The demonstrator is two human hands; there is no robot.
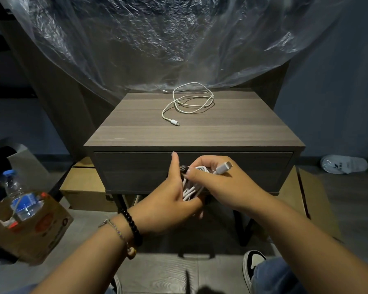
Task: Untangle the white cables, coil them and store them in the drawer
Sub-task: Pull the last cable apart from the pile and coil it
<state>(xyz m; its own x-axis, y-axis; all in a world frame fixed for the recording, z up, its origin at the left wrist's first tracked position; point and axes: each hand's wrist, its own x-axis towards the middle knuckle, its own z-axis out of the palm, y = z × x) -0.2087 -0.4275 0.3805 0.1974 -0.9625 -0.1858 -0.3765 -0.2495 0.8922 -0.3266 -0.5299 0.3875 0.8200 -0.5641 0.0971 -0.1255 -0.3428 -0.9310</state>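
Hands (191, 183) gripping coiled cable (191, 190), perhaps wood-grain nightstand (232, 128)

Both hands (197, 183) fwd, fingers curled, gripping.

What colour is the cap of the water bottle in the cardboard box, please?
Blue; the water bottle cap shows best in the head view, at the left.
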